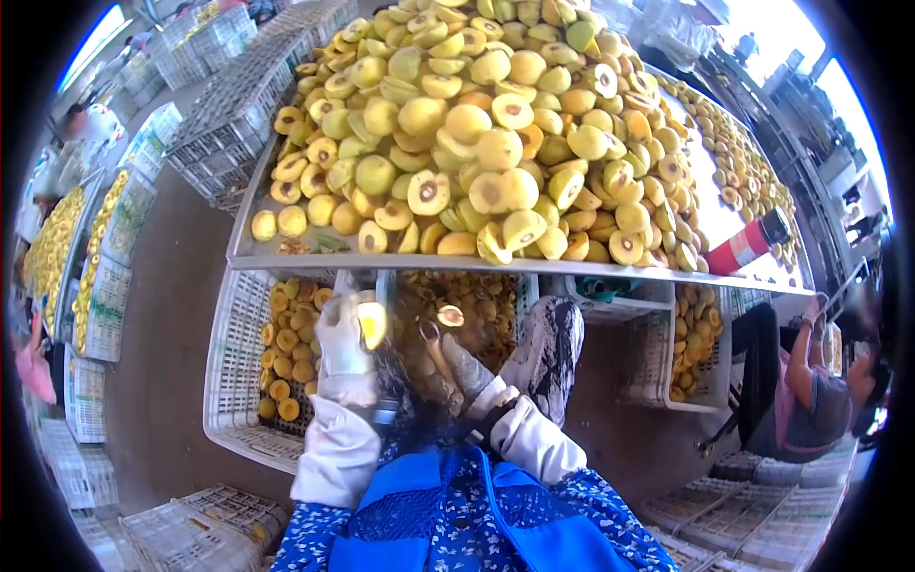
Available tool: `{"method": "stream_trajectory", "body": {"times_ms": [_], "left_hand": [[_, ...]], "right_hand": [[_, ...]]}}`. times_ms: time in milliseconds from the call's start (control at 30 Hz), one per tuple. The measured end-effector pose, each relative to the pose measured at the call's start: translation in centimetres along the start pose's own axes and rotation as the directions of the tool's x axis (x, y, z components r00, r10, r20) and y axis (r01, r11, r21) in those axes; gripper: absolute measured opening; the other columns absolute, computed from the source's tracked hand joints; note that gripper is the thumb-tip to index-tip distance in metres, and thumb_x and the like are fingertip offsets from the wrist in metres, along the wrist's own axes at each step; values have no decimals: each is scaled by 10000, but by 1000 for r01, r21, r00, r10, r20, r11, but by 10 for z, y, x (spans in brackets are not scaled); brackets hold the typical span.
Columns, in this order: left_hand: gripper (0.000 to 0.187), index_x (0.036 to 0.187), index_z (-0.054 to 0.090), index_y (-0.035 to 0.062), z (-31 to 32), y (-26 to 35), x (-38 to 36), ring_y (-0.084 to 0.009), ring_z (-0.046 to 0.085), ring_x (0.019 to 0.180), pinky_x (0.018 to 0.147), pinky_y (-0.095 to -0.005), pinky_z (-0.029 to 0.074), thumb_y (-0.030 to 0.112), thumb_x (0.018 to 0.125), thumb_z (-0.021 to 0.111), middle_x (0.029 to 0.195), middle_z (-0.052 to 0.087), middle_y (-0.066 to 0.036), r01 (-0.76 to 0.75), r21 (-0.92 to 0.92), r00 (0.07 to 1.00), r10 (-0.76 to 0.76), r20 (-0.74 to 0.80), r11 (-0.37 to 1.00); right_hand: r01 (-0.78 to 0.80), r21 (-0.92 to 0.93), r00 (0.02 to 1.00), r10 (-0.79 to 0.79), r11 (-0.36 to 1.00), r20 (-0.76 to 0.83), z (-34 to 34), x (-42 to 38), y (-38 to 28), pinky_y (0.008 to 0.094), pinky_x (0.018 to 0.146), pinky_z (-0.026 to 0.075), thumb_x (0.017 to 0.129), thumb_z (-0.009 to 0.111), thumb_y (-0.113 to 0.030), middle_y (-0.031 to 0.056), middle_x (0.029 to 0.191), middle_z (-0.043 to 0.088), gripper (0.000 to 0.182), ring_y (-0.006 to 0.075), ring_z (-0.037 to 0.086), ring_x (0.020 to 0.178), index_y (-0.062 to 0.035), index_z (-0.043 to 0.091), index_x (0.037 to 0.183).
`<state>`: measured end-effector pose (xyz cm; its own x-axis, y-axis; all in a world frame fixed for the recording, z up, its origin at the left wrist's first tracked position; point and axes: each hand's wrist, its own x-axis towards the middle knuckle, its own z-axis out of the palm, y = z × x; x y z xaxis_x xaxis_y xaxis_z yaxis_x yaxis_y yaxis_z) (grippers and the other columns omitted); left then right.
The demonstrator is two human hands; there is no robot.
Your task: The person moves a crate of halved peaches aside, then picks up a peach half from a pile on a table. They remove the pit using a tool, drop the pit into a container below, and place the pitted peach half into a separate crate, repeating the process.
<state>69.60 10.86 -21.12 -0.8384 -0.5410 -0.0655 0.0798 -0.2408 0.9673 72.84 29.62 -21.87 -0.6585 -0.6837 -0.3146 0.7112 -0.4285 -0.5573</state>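
My left hand (343, 336), in a whitish glove, is closed round a halved yellow fruit (372, 325) over the edge of a crate. Beside it my right hand (456, 360), also gloved, grips a tool with a wooden handle (439, 358) and a small metal loop at its top. Just above that loop a fruit piece with a brown centre (450, 316) shows against the crate of brown bits (477, 286) below the table. Ahead, a large heap of halved yellow-green fruit (477, 133) covers much of the table (381, 261).
A crate of fruit halves (229, 381) stands at my left, another (710, 381) at the right under the table. A red and black cylinder (748, 243) lies on the table's right side. A seated person (810, 400) is at the right; stacked crates (238, 105) stand back left.
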Motion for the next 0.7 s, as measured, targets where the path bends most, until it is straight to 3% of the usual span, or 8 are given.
{"method": "stream_trajectory", "body": {"times_ms": [33, 67, 133, 267, 400, 567, 667, 700], "left_hand": [[242, 957, 612, 9, -11, 23, 11, -209, 627, 661, 587, -305, 504, 231, 861, 606, 728, 654, -99, -129, 470, 988, 155, -18, 873], [308, 1013, 607, 44, -43, 10, 42, -239, 618, 729, 660, -362, 496, 258, 798, 664, 785, 642, -99, -472, 832, 796, 546, 261, 291], [383, 1043, 598, 87, -14, 74, 45, -284, 587, 851, 748, -425, 465, 318, 750, 683, 903, 616, -120, -487, 865, 584, 691, 425, -119], [605, 1154, 505, 114, 25, 54, 114, -305, 574, 899, 735, -451, 446, 506, 715, 649, 997, 595, -132, -465, 855, 846, 169, 506, -230], [517, 1086, 532, 122, 58, 24, 145, -318, 585, 982, 831, -426, 473, 436, 693, 651, 1045, 612, -147, -499, 866, 843, -208, 495, 39], [386, 1002, 543, 82, 54, 1, 135, -339, 615, 805, 715, -402, 489, 300, 715, 684, 866, 630, -155, -513, 776, 858, 255, 446, 368], [229, 932, 558, 62, 41, -12, 150, -255, 618, 687, 610, -300, 505, 178, 767, 667, 742, 603, -79, -49, 100, 979, 28, 202, 994], [166, 945, 565, 65, 57, 38, 107, -195, 587, 644, 574, -277, 512, 133, 810, 633, 722, 577, -27, 133, -179, 969, -89, 231, 975]], "right_hand": [[-144, 146, 932, 184, 979, -312, -10, 10, 1, 239, 321, 248, 850, 424, -642, -44, 487, 400, 498, 91, 337, 344, -150, 493, 812], [-239, 228, 933, 289, 944, -215, -54, 14, 15, 237, 317, 251, 831, 437, -660, -46, 497, 407, 496, 89, 337, 348, -170, 490, 780], [-314, 240, 833, 387, 919, -395, -70, 21, 23, 288, 304, 289, 784, 478, -695, -26, 506, 439, 527, 119, 385, 358, -172, 529, 821], [-340, -51, 889, 303, 939, -342, -34, 21, 7, 242, 331, 291, 829, 470, -641, -38, 522, 446, 468, 105, 378, 368, -179, 527, 778], [-251, -114, 886, 181, 961, -426, -49, 18, 19, 255, 304, 263, 824, 478, -641, -11, 527, 477, 458, 109, 392, 347, -188, 532, 785], [-118, -225, 927, 26, 967, -374, -56, 16, 5, 243, 416, 379, 842, 529, -558, -12, 604, 529, 409, 113, 498, 486, -152, 572, 877], [161, -526, 905, -338, 835, -259, -96, 45, 41, 284, 564, 453, 899, 503, -449, 12, 706, 579, 321, 168, 564, 637, -149, 594, 969], [203, -651, 870, -440, 732, -223, -84, 40, 31, 299, 618, 466, 910, 497, -418, 43, 741, 603, 315, 199, 587, 703, -133, 595, 1001]]}}
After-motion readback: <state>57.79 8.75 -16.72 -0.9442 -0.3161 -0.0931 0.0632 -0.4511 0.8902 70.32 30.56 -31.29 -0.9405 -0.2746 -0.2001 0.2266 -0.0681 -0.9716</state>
